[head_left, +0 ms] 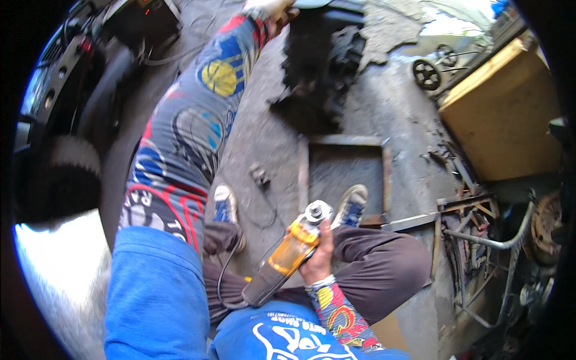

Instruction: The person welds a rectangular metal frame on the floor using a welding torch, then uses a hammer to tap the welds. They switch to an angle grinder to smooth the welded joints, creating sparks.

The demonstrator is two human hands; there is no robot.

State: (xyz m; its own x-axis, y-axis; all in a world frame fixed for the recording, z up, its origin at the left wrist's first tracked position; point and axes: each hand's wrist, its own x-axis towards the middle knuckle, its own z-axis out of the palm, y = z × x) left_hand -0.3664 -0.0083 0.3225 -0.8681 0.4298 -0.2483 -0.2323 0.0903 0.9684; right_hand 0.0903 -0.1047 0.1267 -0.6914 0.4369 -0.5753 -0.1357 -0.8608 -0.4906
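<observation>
My right hand [320, 255] is wrapped round the yellow and dark grey body of an angle grinder [290, 253]. The grinder's head points up and away from me, its metal spindle [317, 210] bare and facing up. Stretched far forward, my left hand [273, 8] is partly cut off by the top edge. Its fingers look curled beside a pale, rounded thing [313, 2]; what they hold, if anything, cannot be made out. Under that reach lies a black, ragged-edged sheet [318, 66] on the floor.
A rectangular metal frame [304, 174] lies on the concrete before my shoes. A cord [225, 279] trails from the grinder. On the right are a wooden board [504, 114], a tubular metal stand [510, 240] and metal scraps. Dark machinery [66, 114] stands at left.
</observation>
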